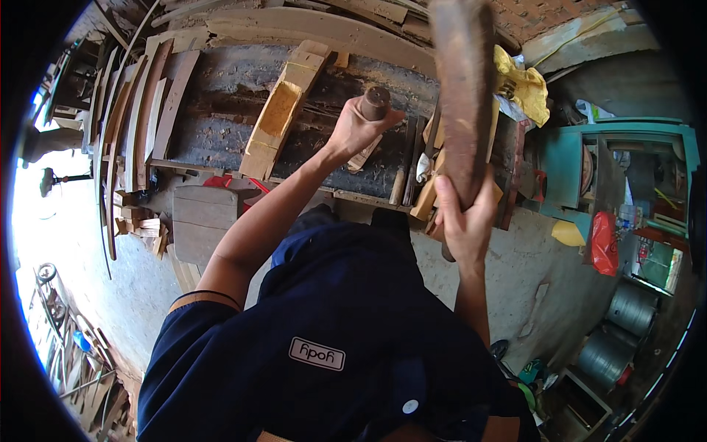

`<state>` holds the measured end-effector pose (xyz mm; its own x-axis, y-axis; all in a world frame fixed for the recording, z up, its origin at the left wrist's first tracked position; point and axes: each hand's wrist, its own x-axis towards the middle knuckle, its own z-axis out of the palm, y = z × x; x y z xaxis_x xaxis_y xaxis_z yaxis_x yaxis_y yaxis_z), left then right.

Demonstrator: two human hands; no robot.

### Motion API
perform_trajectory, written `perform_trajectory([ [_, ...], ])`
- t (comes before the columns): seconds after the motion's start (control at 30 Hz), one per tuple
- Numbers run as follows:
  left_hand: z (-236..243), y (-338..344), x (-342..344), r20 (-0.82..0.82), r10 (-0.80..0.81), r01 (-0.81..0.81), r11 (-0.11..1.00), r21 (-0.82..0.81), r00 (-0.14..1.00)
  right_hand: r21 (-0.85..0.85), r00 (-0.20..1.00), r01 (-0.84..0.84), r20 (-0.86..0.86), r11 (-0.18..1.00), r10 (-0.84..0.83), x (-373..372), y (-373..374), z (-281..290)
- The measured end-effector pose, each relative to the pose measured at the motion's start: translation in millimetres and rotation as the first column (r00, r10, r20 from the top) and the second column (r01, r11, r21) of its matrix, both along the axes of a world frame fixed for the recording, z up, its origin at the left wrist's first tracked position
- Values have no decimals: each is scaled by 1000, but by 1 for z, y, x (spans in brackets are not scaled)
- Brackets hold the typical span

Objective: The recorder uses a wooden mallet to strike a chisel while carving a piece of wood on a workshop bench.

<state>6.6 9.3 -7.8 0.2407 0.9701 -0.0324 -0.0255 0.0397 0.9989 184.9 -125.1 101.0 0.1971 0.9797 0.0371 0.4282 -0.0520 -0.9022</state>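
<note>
My left hand [355, 129] is closed around the thick, dark round handle [376, 103] of an upright tool over the dark workbench [213, 103]; the tool's lower end is largely hidden, and a small light wood piece [364, 155] lies below it. My right hand [464, 221] grips a long, heavy wooden club [465, 103], raised and motion-blurred at the top edge. Left of my left hand lies a pale timber block [266, 140] with a carved-out hollow. Long narrow tools [401, 173] lie beside more wood pieces at the bench's right end.
Long planks [169, 99] lie at the bench's left, above a grey board [202, 221] and offcuts [147, 232]. A yellow bag [526, 88], a teal machine [560, 162] and a red bag [604, 243] stand right. Metal drums [604, 357] sit lower right, scrap wood [74, 353] lower left.
</note>
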Motion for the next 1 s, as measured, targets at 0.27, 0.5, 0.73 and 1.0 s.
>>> perform_trajectory([
  [0.27, -10, -9, 14, 271, -133, 114, 990, 86, 953, -123, 824, -190, 520, 974, 226, -9, 22, 12],
  [0.5, 4, -8, 13, 255, -17, 6, 999, 43, 967, -73, 927, -149, 337, 986, 165, -3, 11, -12],
  [0.73, -3, 4, 9, -17, -42, 43, 999, 33, 999, -101, 995, -90, -59, 991, 85, 2, 13, 15],
  [1.0, 2, -8, 14, -85, -78, 83, 995, 62, 993, 201, 996, -66, 72, 977, 53, -6, 15, 26],
])
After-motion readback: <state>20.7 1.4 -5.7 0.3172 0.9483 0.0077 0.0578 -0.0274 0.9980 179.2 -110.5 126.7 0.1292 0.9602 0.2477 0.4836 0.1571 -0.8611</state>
